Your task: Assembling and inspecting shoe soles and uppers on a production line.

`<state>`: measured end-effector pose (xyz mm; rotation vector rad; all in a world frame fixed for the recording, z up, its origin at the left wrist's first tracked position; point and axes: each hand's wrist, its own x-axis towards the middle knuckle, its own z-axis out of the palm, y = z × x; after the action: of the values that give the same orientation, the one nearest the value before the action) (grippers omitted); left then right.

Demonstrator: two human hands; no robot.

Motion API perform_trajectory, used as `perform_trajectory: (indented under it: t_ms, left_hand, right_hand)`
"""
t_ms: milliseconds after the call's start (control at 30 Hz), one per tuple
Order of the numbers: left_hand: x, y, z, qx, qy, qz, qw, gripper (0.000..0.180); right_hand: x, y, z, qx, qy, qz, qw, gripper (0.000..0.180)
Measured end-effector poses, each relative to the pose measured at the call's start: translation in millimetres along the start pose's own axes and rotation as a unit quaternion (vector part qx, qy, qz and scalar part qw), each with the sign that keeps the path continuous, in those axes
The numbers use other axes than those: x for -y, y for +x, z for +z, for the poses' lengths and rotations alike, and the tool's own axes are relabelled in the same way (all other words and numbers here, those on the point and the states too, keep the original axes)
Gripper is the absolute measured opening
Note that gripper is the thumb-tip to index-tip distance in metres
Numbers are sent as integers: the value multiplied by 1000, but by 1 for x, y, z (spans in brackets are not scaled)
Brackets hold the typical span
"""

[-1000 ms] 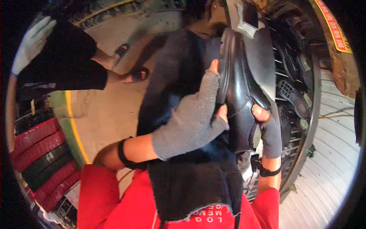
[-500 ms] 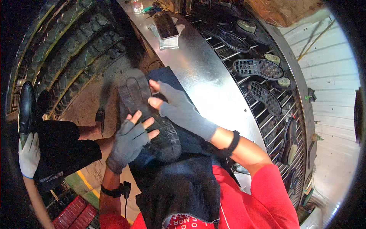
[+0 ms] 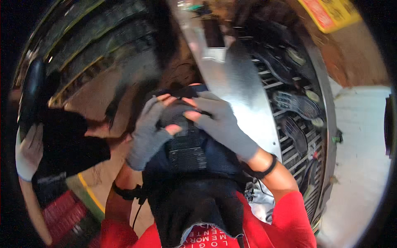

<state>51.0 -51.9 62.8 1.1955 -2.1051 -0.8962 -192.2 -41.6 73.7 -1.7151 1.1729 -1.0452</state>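
Dark shoe (image 3: pixel 187 144): over the person's apron-covered lap, ribbed sole turned up, its far end between the two hands; I can't make out the upper from here.
Left hand (image 3: pixel 149 128): in a grey fingerless glove, fingers curled partway shut about the far left edge of the shoe, thumb resting on the sole.
Right hand (image 3: pixel 225 122): gloved the same, coming in from the other side; its fingers are bent partway too, gripping the far right edge, thumb lying near the middle.
Apron (image 3: pixel 196 202): black, ragged at the top, worn against a red shirt (image 3: pixel 279 219).
Desk (image 3: pixel 256 120): bright steel, just beyond the right hand, with a dark flat thing (image 3: pixel 214 33) at its far end.
Rack (image 3: pixel 331 124): past the desk, metal bars carrying dark soles (image 3: pixel 297 104), rather blurred.
Co-worker's hand (image 3: pixel 31 149): far left, white-gloved, at the lower end of a glossy black shoe (image 3: pixel 33 89) held upright.
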Motion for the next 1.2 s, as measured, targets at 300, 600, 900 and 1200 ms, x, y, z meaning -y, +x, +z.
perform_trajectory:
  t_ms: [300,600,900,1200]
  left_hand:
    - [-24,-30,-22,49,-110,40,992,45]
    - [5,24,4,-39,-172,-147,973,50]
    - [27,46,-8,27,-154,-184,970,52]
    - [22,14,7,28,-341,-119,932,102]
  right_hand:
    - [17,-21,-12,196,170,130,957,39]
    - [-10,21,18,4,177,283,943,39]
    - [-40,52,24,29,100,240,965,52]
    - [-22,34,7,67,35,8,997,61]
